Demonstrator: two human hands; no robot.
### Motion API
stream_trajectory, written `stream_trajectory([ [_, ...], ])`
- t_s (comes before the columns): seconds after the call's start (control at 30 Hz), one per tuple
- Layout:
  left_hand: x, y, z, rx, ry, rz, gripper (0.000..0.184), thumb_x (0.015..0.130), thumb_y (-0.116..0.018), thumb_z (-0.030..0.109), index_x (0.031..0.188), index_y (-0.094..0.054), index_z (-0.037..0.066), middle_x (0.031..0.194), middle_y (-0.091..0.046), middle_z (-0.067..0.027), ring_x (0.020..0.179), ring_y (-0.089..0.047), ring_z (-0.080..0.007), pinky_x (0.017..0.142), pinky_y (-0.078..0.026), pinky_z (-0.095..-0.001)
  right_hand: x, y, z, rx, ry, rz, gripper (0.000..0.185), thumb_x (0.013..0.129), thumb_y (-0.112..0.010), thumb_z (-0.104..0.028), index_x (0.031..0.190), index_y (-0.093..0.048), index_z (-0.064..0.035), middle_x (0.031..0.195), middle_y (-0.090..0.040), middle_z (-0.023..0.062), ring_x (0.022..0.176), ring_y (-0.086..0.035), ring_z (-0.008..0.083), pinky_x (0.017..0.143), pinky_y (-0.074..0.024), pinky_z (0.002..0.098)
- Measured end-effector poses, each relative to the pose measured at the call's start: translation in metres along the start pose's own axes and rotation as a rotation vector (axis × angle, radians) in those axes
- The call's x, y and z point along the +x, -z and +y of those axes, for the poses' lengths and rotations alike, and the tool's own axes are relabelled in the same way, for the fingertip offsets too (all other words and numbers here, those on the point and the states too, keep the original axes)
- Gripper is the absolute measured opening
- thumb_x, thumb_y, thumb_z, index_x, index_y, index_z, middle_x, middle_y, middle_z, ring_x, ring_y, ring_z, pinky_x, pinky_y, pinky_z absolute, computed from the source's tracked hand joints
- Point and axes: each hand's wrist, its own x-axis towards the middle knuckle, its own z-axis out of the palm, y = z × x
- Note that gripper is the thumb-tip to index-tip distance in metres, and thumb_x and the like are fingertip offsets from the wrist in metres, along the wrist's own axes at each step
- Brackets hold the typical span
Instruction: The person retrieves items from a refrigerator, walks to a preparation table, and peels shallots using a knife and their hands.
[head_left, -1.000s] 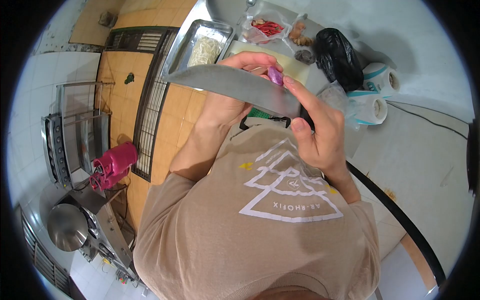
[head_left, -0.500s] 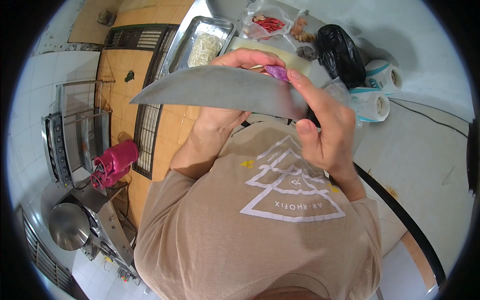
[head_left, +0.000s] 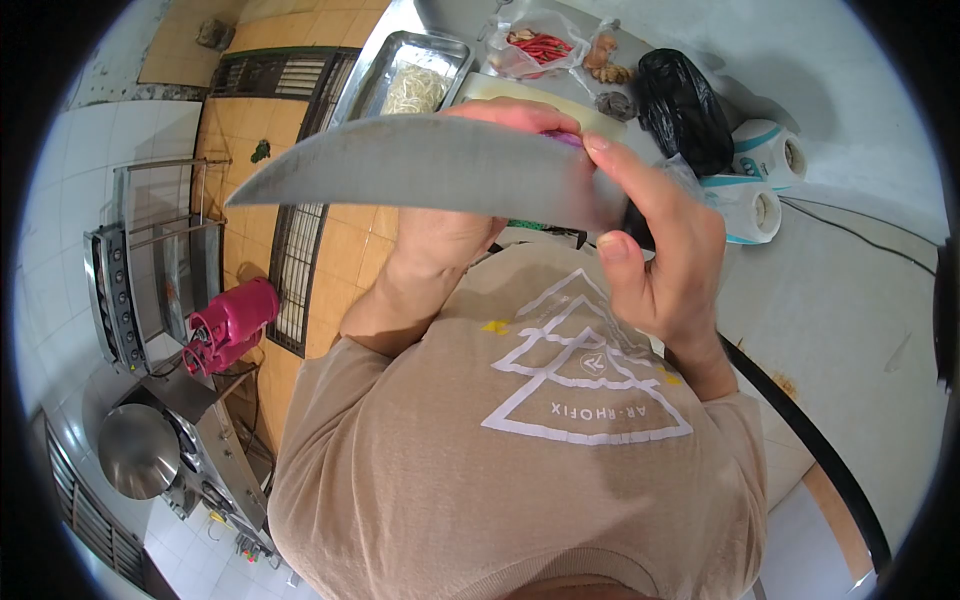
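Note:
A large knife (head_left: 430,165) with a wide grey blade lies almost level across the view, its tip to the left. My right hand (head_left: 668,235) is closed on its dark handle, thumb below and index finger stretched to the blade's top edge. Behind the blade, my left hand (head_left: 448,238) holds a small purple shallot (head_left: 562,137). Only a sliver of the shallot shows, beside my right index fingertip. The blade hides most of my left palm and fingers. Beyond my hands is a pale cutting board (head_left: 490,90), partly covered by them.
A metal tray (head_left: 372,88) holds pale shredded strands (head_left: 415,90). Red chilies (head_left: 540,46) sit in a clear bag, near ginger (head_left: 608,72), a black bag (head_left: 683,110) and white rolls (head_left: 755,208). At the left are a pink gas cylinder (head_left: 235,312) and a wok (head_left: 138,450).
The knife has shifted left and turned closer to level, with more of its blade in view. My right hand has moved slightly right. The shallot is now mostly hidden behind the blade.

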Motion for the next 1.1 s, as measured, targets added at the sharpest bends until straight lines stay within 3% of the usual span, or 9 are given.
stream_trajectory([
  [0.03,0.001,-0.003,0.0,-0.053,0.02,0.033,0.034,0.089,-0.07,0.009,0.12,-0.059,0.001,0.122,-0.06,-0.0187,0.113,-0.062,-0.0275,0.095,-0.055,-0.0382,0.002,-0.003,0.005,0.04,0.027,0.046,0.042,0.096,-0.058,-0.027,0.128,-0.059,-0.0004,0.105,-0.069,0.0168,0.082,-0.068,0.0286,0.07,-0.0521,0.0339],
  [0.1,0.003,-0.01,-0.001,-0.157,0.058,0.098,0.034,0.089,-0.07,0.009,0.12,-0.059,0.001,0.123,-0.06,-0.0188,0.113,-0.063,-0.0283,0.095,-0.055,-0.039,0.004,-0.006,0.012,0.099,0.072,0.118,0.041,0.093,-0.062,-0.023,0.129,-0.059,-0.0021,0.102,-0.069,0.0156,0.079,-0.068,0.0274,0.066,-0.053,0.0332],
  [0.2,0.006,-0.006,-0.004,-0.216,0.034,0.068,0.032,0.091,-0.068,0.008,0.121,-0.059,0.001,0.124,-0.06,-0.0181,0.114,-0.062,-0.0288,0.097,-0.054,-0.0388,0.005,-0.003,0.014,0.163,0.083,0.143,0.044,0.094,-0.061,-0.023,0.13,-0.056,0.0015,0.113,-0.068,0.0184,0.094,-0.07,0.0317,0.079,-0.0552,0.0345],
  [0.3,0.008,-0.02,0.004,-0.299,-0.029,0.055,0.029,0.094,-0.066,0.009,0.121,-0.058,0.001,0.125,-0.06,-0.0165,0.114,-0.063,-0.0268,0.098,-0.054,-0.038,0.004,0.0,0.004,0.179,0.071,0.098,0.045,0.094,-0.06,-0.023,0.13,-0.055,0.0024,0.119,-0.067,0.0192,0.099,-0.07,0.0327,0.083,-0.0555,0.0358],
  [0.5,0.011,-0.012,0.005,-0.123,-0.071,-0.023,0.033,0.095,-0.066,0.013,0.125,-0.056,0.002,0.125,-0.06,-0.0155,0.112,-0.064,-0.0199,0.095,-0.056,-0.0341,0.002,-0.002,-0.002,0.151,0.025,-0.003,0.056,0.101,-0.05,-0.038,0.131,-0.05,0.0086,0.127,-0.062,0.0273,0.115,-0.064,0.0385,0.099,-0.0484,0.039],
  [0.6,0.008,-0.016,0.012,-0.144,-0.032,0.008,0.034,0.094,-0.067,0.01,0.125,-0.056,0.002,0.124,-0.06,-0.017,0.111,-0.064,-0.0208,0.094,-0.056,-0.0325,0.001,0.0,-0.001,0.134,0.027,-0.022,0.054,0.101,-0.05,-0.036,0.131,-0.051,0.0084,0.126,-0.062,0.027,0.114,-0.065,0.0386,0.098,-0.0491,0.0393],
  [0.7,0.01,-0.013,0.006,-0.125,-0.117,0.018,0.036,0.092,-0.068,0.011,0.122,-0.057,-0.006,0.12,-0.065,-0.0221,0.111,-0.066,-0.0289,0.095,-0.055,-0.0388,0.001,0.001,0.0,0.083,0.033,-0.039,0.053,0.101,-0.05,-0.036,0.13,-0.051,0.008,0.125,-0.063,0.0266,0.113,-0.065,0.0387,0.098,-0.0498,0.0392],
  [1.0,0.013,-0.016,0.017,0.089,-0.257,0.047,0.025,0.092,-0.063,0.011,0.112,-0.064,-0.005,0.115,-0.066,-0.0237,0.108,-0.066,-0.029,0.092,-0.056,-0.0384,0.005,0.002,-0.005,-0.036,0.023,-0.056,0.053,0.102,-0.049,-0.039,0.128,-0.054,0.0062,0.123,-0.065,0.0244,0.108,-0.067,0.0371,0.092,-0.0529,0.0374],
  [1.1,0.015,-0.005,0.015,0.332,-0.349,-0.003,0.022,0.091,-0.062,0.007,0.11,-0.065,-0.005,0.112,-0.068,-0.0214,0.102,-0.067,-0.0275,0.088,-0.056,-0.0375,0.006,0.003,-0.006,-0.088,0.024,-0.059,0.051,0.102,-0.049,-0.037,0.128,-0.055,0.0054,0.122,-0.066,0.0228,0.105,-0.069,0.036,0.089,-0.0538,0.0369],
])
